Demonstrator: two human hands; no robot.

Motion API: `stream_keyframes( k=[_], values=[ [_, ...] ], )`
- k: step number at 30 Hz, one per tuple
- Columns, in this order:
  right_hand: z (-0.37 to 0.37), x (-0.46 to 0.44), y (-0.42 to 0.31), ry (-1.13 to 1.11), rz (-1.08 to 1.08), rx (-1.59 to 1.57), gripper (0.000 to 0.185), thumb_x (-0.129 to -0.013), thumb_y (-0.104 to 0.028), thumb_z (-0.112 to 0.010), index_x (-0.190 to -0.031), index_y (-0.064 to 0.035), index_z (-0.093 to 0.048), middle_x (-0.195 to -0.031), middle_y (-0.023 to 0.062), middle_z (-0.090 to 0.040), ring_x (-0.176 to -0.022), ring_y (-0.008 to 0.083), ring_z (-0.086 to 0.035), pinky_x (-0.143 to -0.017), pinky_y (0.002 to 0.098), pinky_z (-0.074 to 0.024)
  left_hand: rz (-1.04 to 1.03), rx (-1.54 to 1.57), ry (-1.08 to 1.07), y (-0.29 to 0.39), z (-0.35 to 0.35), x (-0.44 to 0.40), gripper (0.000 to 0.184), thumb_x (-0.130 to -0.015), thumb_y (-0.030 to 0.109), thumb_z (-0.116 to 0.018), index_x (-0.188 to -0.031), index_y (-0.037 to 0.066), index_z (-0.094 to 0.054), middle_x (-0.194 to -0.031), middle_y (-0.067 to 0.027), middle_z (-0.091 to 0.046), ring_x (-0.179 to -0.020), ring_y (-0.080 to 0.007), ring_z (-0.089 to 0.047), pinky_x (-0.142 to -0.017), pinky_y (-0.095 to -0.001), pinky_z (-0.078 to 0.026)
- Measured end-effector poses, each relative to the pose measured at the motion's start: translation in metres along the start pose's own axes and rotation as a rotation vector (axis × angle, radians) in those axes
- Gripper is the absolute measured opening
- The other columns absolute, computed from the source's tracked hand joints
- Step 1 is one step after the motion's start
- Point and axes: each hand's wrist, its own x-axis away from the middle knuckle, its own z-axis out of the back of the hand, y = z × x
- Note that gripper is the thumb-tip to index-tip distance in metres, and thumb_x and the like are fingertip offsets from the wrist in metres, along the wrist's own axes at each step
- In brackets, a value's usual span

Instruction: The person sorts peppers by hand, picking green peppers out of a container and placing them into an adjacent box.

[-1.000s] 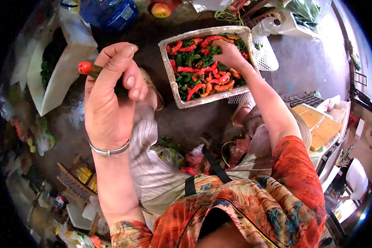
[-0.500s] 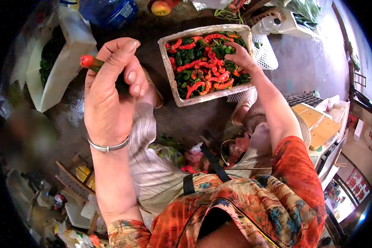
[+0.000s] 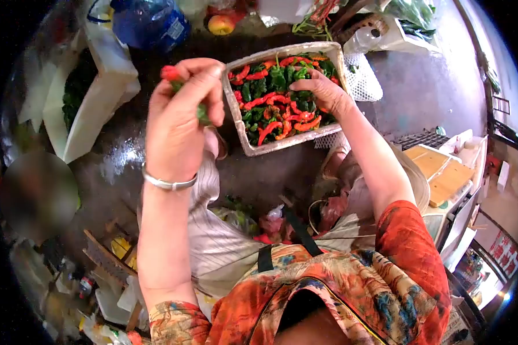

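Note:
My left hand [image 3: 181, 121], with a bracelet at the wrist, is raised left of the crate. Its fingers are closed round a pepper [image 3: 172, 73] with a red end and a green part showing below the fingers. My right hand [image 3: 322, 92] reaches into the white foam crate [image 3: 293, 145] from the right. Its thumb and fingers close on a green pepper [image 3: 299, 73] on top of the heap; the fingertips are partly hidden. Red peppers [image 3: 269, 131] and green ones lie mixed in the crate.
A foam box [image 3: 98, 98] with greens stands on the left, a blue water bottle [image 3: 149, 26] behind it. An apple [image 3: 221, 25] lies at the back. A clear bottle [image 3: 362, 40] and white netting [image 3: 362, 77] are right of the crate. Wooden boards [image 3: 443, 172] lie at the right.
My left hand has moved right, nearer the crate, with the pepper still in it. My right hand has shifted left over the heap, and its fingers have closed on a green pepper.

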Motion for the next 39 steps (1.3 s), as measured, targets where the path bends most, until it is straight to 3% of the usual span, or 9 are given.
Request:
stream_keyframes(
  k=[7,9,12,16,20,21,28,32,39],
  values=[
    [-0.061,0.079,-0.082,-0.101,0.16,-0.054,0.04,-0.079,-0.004,-0.064,-0.117,0.0,-0.056,-0.106,0.0058,-0.065,-0.095,0.015,-0.061,-0.087,0.0268,-0.047,-0.199,-0.592,-0.119,-0.038,-0.033,-0.015,0.046,-0.09,0.027,-0.063,-0.13,0.006,-0.053,-0.109,-0.0033,-0.062,-0.094,-0.0133,-0.058,-0.075,-0.026,-0.048],
    [-0.068,0.102,-0.09,-0.006,0.269,0.181,0.046,-0.077,-0.006,-0.067,-0.12,0.0021,-0.055,-0.108,0.0075,-0.064,-0.096,0.0152,-0.06,-0.088,0.028,-0.0463,-0.158,-0.358,-0.185,-0.05,-0.055,-0.008,0.051,-0.091,0.023,-0.064,-0.136,0.006,-0.048,-0.118,-0.0031,-0.059,-0.099,-0.0121,-0.056,-0.083,-0.0267,-0.047],
    [-0.082,0.153,-0.102,0.094,0.279,0.029,0.049,-0.077,-0.005,-0.065,-0.124,0.0013,-0.054,-0.11,0.0081,-0.063,-0.099,0.0167,-0.06,-0.09,0.0303,-0.0471,-0.182,-0.109,-0.283,-0.046,-0.076,-0.007,0.042,-0.092,0.017,-0.061,-0.129,0.002,-0.052,-0.116,-0.0035,-0.06,-0.103,-0.0123,-0.055,-0.091,-0.0283,-0.046],
    [-0.057,0.174,-0.098,-0.015,0.304,-0.23,0.048,-0.076,-0.002,-0.062,-0.123,-0.0001,-0.055,-0.112,0.0095,-0.064,-0.1,0.018,-0.062,-0.091,0.0312,-0.0482,0.078,0.228,-0.434,-0.039,-0.083,-0.004,0.032,-0.091,0.013,-0.059,-0.122,0.005,-0.055,-0.116,-0.0093,-0.062,-0.102,-0.0221,-0.061,-0.075,-0.044,-0.057],
    [-0.054,0.175,-0.107,-0.002,0.25,-0.187,0.041,-0.076,-0.001,-0.062,-0.117,-0.0008,-0.06,-0.108,0.0087,-0.066,-0.096,0.0176,-0.063,-0.089,0.0315,-0.0501,0.106,0.227,-0.288,-0.046,-0.092,-0.003,0.031,-0.09,0.014,-0.059,-0.12,0.006,-0.055,-0.115,-0.0102,-0.063,-0.101,-0.0237,-0.062,-0.074,-0.0442,-0.057],
    [-0.055,0.173,-0.106,0.076,0.294,-0.192,0.043,-0.079,0.0,-0.058,-0.121,0.001,-0.055,-0.105,0.0113,-0.066,-0.082,0.0147,-0.063,-0.074,0.0257,-0.0532,0.106,0.221,-0.279,-0.048,-0.091,-0.004,0.031,-0.09,0.014,-0.059,-0.12,0.006,-0.055,-0.115,-0.0102,-0.063,-0.101,-0.0237,-0.062,-0.074,-0.0442,-0.057],
    [-0.043,0.141,-0.094,0.244,0.499,-0.215,0.041,-0.084,-0.003,-0.061,-0.124,-0.0029,-0.054,-0.106,0.0079,-0.064,-0.093,0.0155,-0.061,-0.084,0.0278,-0.0502,0.251,0.259,-0.349,-0.057,-0.101,-0.012,0.044,-0.091,0.032,-0.061,-0.127,0.01,-0.049,-0.114,-0.008,-0.063,-0.103,-0.0262,-0.062,-0.078,-0.049,-0.056],
    [-0.074,0.13,-0.08,0.299,0.579,-0.213,0.047,-0.082,-0.004,-0.064,-0.127,-0.001,-0.049,-0.11,0.0066,-0.061,-0.1,0.0145,-0.057,-0.09,0.0281,-0.0451,0.177,0.387,-0.304,-0.075,-0.115,-0.012,0.068,-0.075,-0.001,-0.077,-0.132,0.013,-0.043,-0.121,-0.002,-0.057,-0.108,-0.0151,-0.056,-0.091,-0.0293,-0.049],
    [-0.085,0.142,-0.089,0.094,0.581,-0.294,0.047,-0.092,-0.025,-0.058,-0.132,-0.0025,-0.048,-0.124,0.0076,-0.056,-0.114,0.0157,-0.051,-0.1,0.0309,-0.0379,-0.099,0.301,-0.342,-0.074,-0.116,-0.01,0.08,-0.071,-0.011,-0.075,-0.139,0.012,-0.038,-0.124,-0.0018,-0.055,-0.113,-0.0149,-0.054,-0.094,-0.0297,-0.048]
  ],
)
